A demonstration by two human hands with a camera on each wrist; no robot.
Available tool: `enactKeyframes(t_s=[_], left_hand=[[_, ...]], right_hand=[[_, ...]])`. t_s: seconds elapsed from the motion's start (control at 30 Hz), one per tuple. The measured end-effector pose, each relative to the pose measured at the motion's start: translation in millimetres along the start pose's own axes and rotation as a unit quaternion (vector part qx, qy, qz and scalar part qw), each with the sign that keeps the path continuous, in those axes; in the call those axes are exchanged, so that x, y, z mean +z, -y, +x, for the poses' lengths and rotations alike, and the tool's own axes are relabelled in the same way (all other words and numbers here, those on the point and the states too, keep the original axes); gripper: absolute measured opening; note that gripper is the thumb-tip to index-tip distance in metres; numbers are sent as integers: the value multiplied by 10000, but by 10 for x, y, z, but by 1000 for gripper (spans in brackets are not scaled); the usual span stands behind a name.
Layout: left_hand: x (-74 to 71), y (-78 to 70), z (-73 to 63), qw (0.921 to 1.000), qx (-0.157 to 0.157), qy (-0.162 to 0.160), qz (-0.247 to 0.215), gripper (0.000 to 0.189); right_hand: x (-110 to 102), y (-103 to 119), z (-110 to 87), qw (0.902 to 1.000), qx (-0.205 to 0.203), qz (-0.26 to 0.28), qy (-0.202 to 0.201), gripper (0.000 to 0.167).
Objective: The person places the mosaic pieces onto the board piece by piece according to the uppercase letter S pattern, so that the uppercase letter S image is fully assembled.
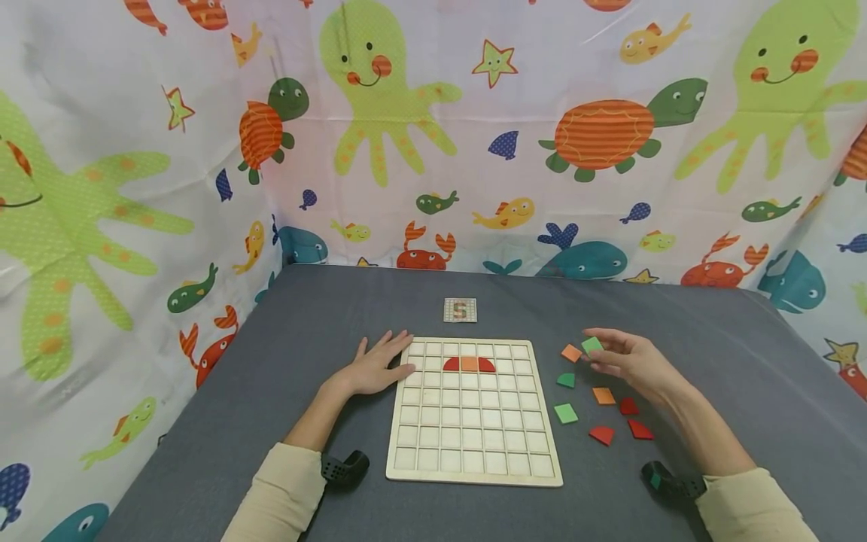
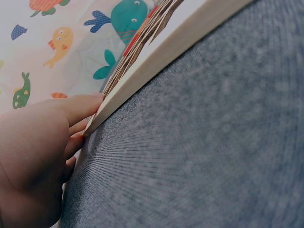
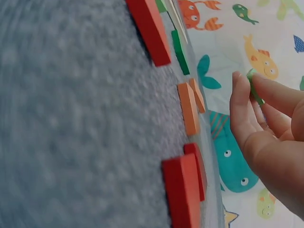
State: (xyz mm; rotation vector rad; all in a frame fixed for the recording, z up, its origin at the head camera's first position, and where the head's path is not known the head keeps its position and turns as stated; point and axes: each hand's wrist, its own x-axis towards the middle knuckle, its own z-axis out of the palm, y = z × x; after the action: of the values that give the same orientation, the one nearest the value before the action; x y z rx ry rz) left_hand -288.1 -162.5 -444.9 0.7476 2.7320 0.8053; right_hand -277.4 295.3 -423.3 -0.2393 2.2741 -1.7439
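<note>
A pale wooden grid board (image 1: 460, 436) lies flat on the grey table. In its second row an orange square tile (image 1: 469, 364) sits between two red quarter-round tiles (image 1: 485, 365). My left hand (image 1: 375, 366) rests at the board's upper left corner, its fingers spread and its thumb on the edge; the left wrist view shows the thumb (image 2: 85, 105) against the rim. Right of the board, my right hand (image 1: 630, 361) pinches a light green square tile (image 1: 592, 345) between thumb and fingers. In the right wrist view that tile (image 3: 255, 88) is raised above the table.
Right of the board lie orange tiles (image 1: 604, 396), a dark green quarter-round tile (image 1: 566, 380), another light green square tile (image 1: 565, 413) and several red tiles (image 1: 601, 435). A small pattern card (image 1: 460, 310) lies beyond the board. A sea-animal curtain (image 1: 433, 150) hangs behind the table.
</note>
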Motion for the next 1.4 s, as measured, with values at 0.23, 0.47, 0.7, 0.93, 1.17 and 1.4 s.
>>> enactKeyframes(t_s=[0.23, 0.47, 0.7, 0.93, 1.17, 1.4], left_hand=[[-4, -3, -6, 10000, -52, 28, 20, 65], [-9, -2, -8, 10000, -55, 21, 36, 65], [-15, -10, -4, 10000, -40, 32, 17, 65], [-1, 15, 13, 10000, -60, 51, 38, 65], [-15, -14, -4, 9999, -55, -27, 88, 65], [-12, -37, -11, 9999, -71, -19, 85, 64]], right_hand=[[108, 48, 37, 9995, 116, -290, 3, 64], [259, 123, 121, 9982, 277, -512, 105, 54], [412, 190, 171, 9977, 312, -569, 172, 54], [552, 253, 219, 9954, 377, -833, 272, 52], [685, 323, 256, 9949, 191, -758, 642, 47], [818, 385, 279, 9926, 142, -970, 719, 43]])
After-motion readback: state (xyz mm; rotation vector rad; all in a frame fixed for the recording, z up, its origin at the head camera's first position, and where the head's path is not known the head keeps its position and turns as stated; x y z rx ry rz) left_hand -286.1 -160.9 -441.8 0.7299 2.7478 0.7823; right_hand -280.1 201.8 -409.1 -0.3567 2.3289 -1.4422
